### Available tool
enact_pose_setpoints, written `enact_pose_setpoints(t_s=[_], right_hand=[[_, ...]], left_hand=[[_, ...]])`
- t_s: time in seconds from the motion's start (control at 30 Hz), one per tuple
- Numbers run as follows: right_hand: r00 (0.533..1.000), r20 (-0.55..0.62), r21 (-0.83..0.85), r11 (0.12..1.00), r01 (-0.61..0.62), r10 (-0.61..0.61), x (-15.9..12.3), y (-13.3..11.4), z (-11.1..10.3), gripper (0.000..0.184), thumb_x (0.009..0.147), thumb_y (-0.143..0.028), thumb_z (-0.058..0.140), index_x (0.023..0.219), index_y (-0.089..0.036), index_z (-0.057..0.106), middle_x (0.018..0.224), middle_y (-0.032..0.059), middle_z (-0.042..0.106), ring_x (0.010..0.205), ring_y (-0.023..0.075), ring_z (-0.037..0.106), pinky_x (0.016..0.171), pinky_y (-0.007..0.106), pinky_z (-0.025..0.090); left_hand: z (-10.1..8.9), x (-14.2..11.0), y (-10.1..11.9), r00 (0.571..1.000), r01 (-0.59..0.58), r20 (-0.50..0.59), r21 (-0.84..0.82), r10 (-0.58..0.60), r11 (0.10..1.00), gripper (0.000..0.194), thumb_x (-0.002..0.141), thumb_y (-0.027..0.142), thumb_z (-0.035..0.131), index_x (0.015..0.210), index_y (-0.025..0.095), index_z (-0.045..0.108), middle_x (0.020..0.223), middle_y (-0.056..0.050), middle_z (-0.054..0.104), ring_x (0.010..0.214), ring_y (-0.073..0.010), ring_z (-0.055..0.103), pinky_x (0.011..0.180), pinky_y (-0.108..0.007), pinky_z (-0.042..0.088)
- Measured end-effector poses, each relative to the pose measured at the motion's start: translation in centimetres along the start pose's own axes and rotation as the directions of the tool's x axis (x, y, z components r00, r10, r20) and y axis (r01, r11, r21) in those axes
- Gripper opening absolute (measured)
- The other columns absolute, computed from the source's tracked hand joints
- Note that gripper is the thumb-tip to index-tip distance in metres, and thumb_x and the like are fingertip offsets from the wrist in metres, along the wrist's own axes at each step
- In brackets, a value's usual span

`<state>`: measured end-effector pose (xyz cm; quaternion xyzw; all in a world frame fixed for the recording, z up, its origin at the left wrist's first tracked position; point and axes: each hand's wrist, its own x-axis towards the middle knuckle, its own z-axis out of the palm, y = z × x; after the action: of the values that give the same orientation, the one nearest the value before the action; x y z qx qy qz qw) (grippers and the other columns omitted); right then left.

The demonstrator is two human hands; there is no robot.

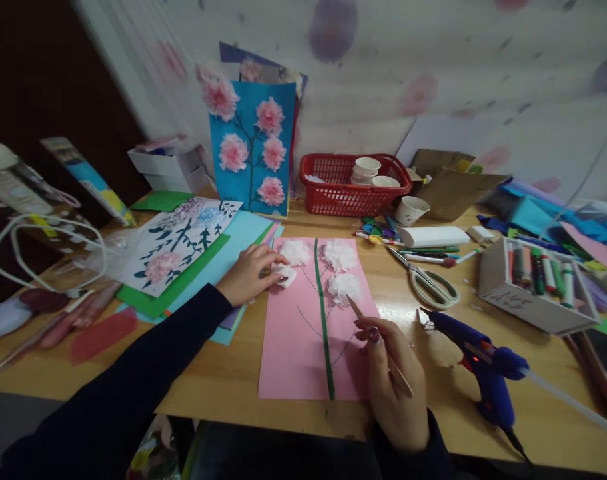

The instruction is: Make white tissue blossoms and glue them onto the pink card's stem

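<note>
A pink sheet of paper (pixel 288 353) lies before me with a green painted stem (pixel 324 327) and thin pencilled branches. Three fluffy white tissue flowers sit near its top, the lowest white flower (pixel 344 289) right of the stem. My left hand (pixel 250 272) rests at the sheet's upper left edge, its fingertips closed on a small white tissue piece (pixel 284 276) below the upper left flower. Held like a pen in my right hand (pixel 396 380) is a thin pointed wooden stick (pixel 399 377). Its tip is at the lower edge of the lowest flower.
Right of the sheet are scissors (pixel 430 283), a blue glue gun (pixel 483 360) with its light on, and a box of markers (pixel 528 293). Behind stand a red basket (pixel 333 200) with paper cups and a blue flower picture (pixel 250 100). Coloured papers (pixel 183 287) lie left.
</note>
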<state>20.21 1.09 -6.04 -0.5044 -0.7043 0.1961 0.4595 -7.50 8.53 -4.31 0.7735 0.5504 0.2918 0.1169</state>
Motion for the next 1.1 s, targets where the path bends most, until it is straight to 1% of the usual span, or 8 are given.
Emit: enact_pose_setpoints(t_s=[0.13,0.27,0.47,0.6,0.7,0.83,1.0,1.1], right_hand=[[1.000,0.000,0.006,1.000,-0.011,0.011,0.0,-0.1,0.0,0.022,0.098,-0.030,0.041,0.102,-0.022,0.062,0.095,0.0059,0.068,0.081,0.0191,0.064,0.072,0.034,0.051],[1.000,-0.001,0.013,0.999,-0.029,0.029,0.0,-0.2,-0.1,0.023,0.098,-0.032,0.042,0.101,-0.022,0.062,0.092,0.0053,0.068,0.078,0.0185,0.064,0.070,0.033,0.052],[0.996,-0.046,0.125,0.990,-0.069,0.075,-0.3,0.2,-0.2,0.027,0.100,-0.035,0.040,0.107,-0.023,0.064,0.096,0.0058,0.071,0.073,0.0166,0.065,0.063,0.031,0.053],[0.992,-0.126,0.290,0.957,0.019,0.018,-0.7,0.0,0.0,0.028,0.102,-0.033,0.037,0.109,-0.023,0.062,0.092,0.0047,0.073,0.066,0.0145,0.063,0.061,0.030,0.053],[0.993,-0.117,0.305,0.952,0.023,0.014,-0.8,-0.5,0.1,0.028,0.102,-0.033,0.037,0.103,-0.023,0.063,0.088,0.0032,0.073,0.067,0.0141,0.063,0.063,0.030,0.053],[0.998,-0.060,0.271,0.962,0.008,0.009,-0.6,-0.7,0.2,0.030,0.102,-0.032,0.035,0.099,-0.022,0.063,0.089,0.0041,0.072,0.070,0.0144,0.063,0.063,0.030,0.053],[1.000,-0.030,0.254,0.967,0.004,0.004,-0.7,-0.3,0.1,0.029,0.103,-0.031,0.035,0.100,-0.021,0.063,0.091,0.0054,0.072,0.069,0.0141,0.063,0.063,0.030,0.053],[0.999,-0.029,0.256,0.967,-0.006,0.014,-0.8,-0.3,0.1,0.030,0.103,-0.032,0.035,0.098,-0.021,0.062,0.090,0.0047,0.072,0.069,0.0135,0.063,0.063,0.029,0.052]], left_hand=[[0.3,0.2,-0.3,1.000,0.012,0.007,0.079,-0.012,0.997,0.005,0.083,0.027,0.068,0.081,0.022,0.068,0.106,-0.006,0.065,0.103,-0.0275,0.053,0.093,-0.045,0.038],[0.1,0.1,-0.2,1.000,-0.007,-0.022,0.060,0.008,0.998,0.006,0.082,0.026,0.069,0.079,0.022,0.067,0.104,-0.005,0.066,0.103,-0.0266,0.053,0.094,-0.044,0.038],[-0.6,-0.6,1.7,0.957,-0.169,-0.249,-0.062,0.149,0.984,0.010,0.085,0.019,0.065,0.076,0.020,0.060,0.100,-0.006,0.069,0.101,-0.0232,0.059,0.095,-0.041,0.042],[-0.1,-1.4,3.2,0.939,-0.133,-0.342,-0.234,0.046,0.963,0.010,0.089,0.019,0.060,0.080,0.020,0.056,0.086,-0.003,0.069,0.086,-0.0195,0.065,0.083,-0.035,0.049],[0.3,-1.3,3.1,0.953,-0.060,-0.303,-0.182,0.002,0.981,0.004,0.088,0.022,0.063,0.086,0.020,0.059,0.086,-0.003,0.068,0.086,-0.0202,0.064,0.081,-0.035,0.049],[0.3,-0.5,1.6,0.993,0.022,-0.119,0.021,-0.019,1.000,0.015,0.083,0.020,0.067,0.098,0.020,0.065,0.105,-0.007,0.065,0.106,-0.0263,0.057,0.095,-0.042,0.043],[0.5,-0.1,0.6,0.995,0.083,-0.059,0.096,-0.078,0.992,0.001,0.082,0.021,0.068,0.081,0.021,0.068,0.110,-0.007,0.063,0.110,-0.0297,0.052,0.096,-0.048,0.038],[0.6,-0.2,0.7,0.997,0.065,-0.053,0.092,-0.060,0.994,0.006,0.082,0.019,0.068,0.076,0.020,0.066,0.111,-0.006,0.064,0.110,-0.0291,0.053,0.095,-0.046,0.037]])
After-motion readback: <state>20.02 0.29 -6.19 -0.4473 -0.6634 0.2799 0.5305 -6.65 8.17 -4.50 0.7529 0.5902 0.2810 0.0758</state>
